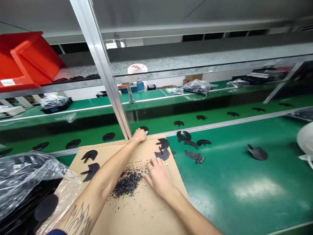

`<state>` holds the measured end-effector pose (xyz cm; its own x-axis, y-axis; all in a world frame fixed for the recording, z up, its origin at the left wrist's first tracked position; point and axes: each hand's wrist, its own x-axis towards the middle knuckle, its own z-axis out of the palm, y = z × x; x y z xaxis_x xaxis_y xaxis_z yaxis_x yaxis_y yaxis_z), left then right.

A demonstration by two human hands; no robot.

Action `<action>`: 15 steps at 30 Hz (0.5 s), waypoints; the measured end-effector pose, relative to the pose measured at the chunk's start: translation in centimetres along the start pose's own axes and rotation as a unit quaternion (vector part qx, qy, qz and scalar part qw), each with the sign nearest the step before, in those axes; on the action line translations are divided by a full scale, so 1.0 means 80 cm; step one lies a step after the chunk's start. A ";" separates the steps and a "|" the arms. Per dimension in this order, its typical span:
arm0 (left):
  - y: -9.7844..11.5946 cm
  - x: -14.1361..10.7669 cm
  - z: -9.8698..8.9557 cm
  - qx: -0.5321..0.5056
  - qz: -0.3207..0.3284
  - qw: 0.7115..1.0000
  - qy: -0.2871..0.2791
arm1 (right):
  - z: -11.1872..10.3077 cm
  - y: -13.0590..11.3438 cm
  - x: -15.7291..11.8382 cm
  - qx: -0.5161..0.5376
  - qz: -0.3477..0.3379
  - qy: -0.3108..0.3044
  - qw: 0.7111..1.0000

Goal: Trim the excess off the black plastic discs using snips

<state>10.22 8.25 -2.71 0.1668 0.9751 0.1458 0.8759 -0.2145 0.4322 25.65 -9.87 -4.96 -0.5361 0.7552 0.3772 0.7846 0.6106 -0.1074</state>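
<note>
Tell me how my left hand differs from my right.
Your left hand is at the far edge of the cardboard, by a black piece; your right hand is nearer you, beside the small black bits. The left arm bears line markings; the right arm shows none. Both hands are bare.

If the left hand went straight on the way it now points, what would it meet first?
Most likely the flat black rounded piece on the green belt, just beyond the left hand; whether they touch is unclear.
</note>
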 end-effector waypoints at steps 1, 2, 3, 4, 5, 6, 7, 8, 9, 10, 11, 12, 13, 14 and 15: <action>0.002 -0.002 -0.003 -0.003 -0.004 1.000 0.006 | 0.000 0.000 0.000 0.007 0.001 0.006 1.000; 0.003 -0.006 -0.007 -0.005 -0.007 1.000 0.013 | 0.000 -0.001 0.001 0.014 0.004 0.016 1.000; 0.004 -0.013 -0.012 -0.007 -0.005 1.000 0.021 | 0.000 -0.001 0.001 0.022 0.008 0.031 0.999; 0.004 -0.023 -0.018 -0.011 0.003 1.000 0.028 | 0.000 -0.002 0.002 0.029 0.012 0.051 0.998; 0.005 -0.037 -0.026 -0.016 0.013 0.999 0.033 | -0.001 -0.003 0.003 0.034 0.016 0.077 0.996; 0.005 -0.054 -0.034 -0.020 0.024 0.999 0.037 | -0.001 -0.003 0.005 0.038 0.020 0.107 0.993; 0.005 -0.074 -0.042 -0.028 0.038 0.998 0.036 | -0.002 -0.004 0.006 0.043 0.021 0.138 0.989; 0.006 -0.097 -0.051 -0.039 0.051 0.997 0.031 | -0.003 -0.004 0.007 0.049 0.019 0.167 0.985; 0.008 -0.123 -0.060 -0.055 0.067 0.996 0.023 | -0.004 -0.005 0.008 0.059 0.014 0.189 0.980; 0.010 -0.149 -0.068 -0.091 0.098 0.991 0.010 | -0.004 -0.005 0.008 0.075 0.004 0.203 0.976; 0.013 -0.176 -0.075 -0.126 0.118 0.985 -0.011 | -0.005 -0.006 0.008 0.097 -0.011 0.202 0.974; 0.016 -0.201 -0.081 -0.153 0.135 0.978 -0.033 | -0.005 -0.007 0.008 0.123 -0.034 0.190 0.974; 0.018 -0.224 -0.086 -0.172 0.157 0.971 -0.056 | -0.004 -0.007 0.007 0.153 -0.066 0.170 0.971; 0.019 -0.244 -0.091 -0.183 0.170 0.965 -0.079 | -0.003 -0.007 0.007 0.178 -0.102 0.148 0.967; 0.018 -0.260 -0.096 -0.185 0.172 0.963 -0.091 | -0.002 -0.007 0.008 0.193 -0.124 0.135 0.964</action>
<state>4.54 -12.73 1.69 0.5235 0.8298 0.1932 0.5392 -0.4982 0.6790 24.91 -9.73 -4.53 -0.5512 0.5170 0.6549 0.4404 0.8469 -0.2979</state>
